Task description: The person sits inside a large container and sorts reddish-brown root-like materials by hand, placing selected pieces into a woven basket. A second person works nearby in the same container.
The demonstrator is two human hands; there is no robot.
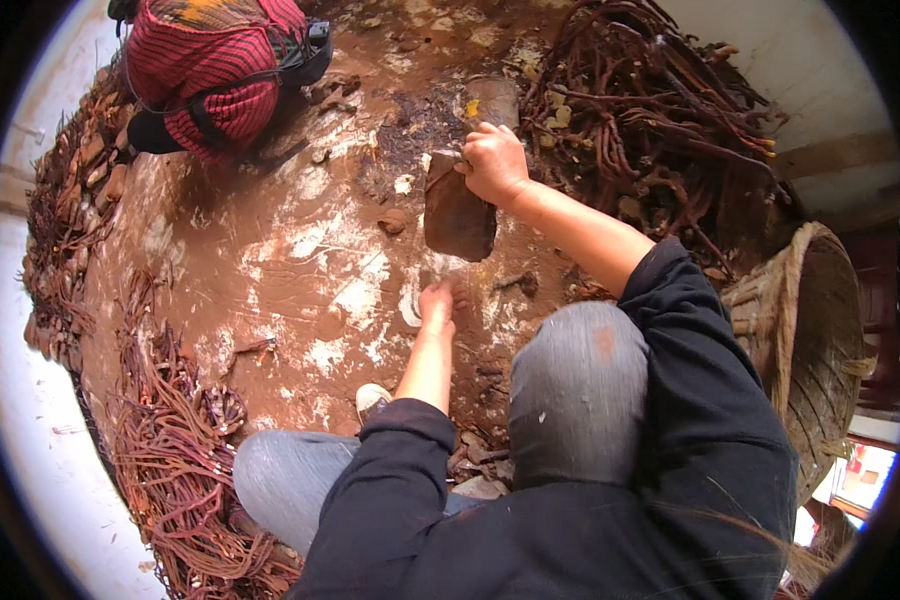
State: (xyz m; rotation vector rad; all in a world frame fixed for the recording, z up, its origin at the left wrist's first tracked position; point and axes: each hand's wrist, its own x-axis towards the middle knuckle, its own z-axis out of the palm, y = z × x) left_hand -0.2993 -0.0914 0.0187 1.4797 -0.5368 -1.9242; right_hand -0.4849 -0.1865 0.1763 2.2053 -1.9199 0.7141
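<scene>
My right hand [495, 165] is closed at the top of a broad, dark, roughly rectangular cleaver [460, 212]. Its blade hangs toward me above the dirty floor, and the grip is hidden inside my fingers. Nearer to me and slightly left, my left hand [437, 302] reaches down low over a pale patch of floor. Its fingers are smeared by motion, so whether they hold anything cannot be made out. A small brown lump [392, 221] lies left of the blade, and a dark root scrap [518, 284] lies to its near right.
Long reddish-brown roots [650, 110] are heaped at the far right, with another root pile [170, 430] at the near left. Chunky pieces [90, 170] line the left wall. A woven basket [820, 340] lies tipped at right. Another person in red stripes [210, 75] is at the far left.
</scene>
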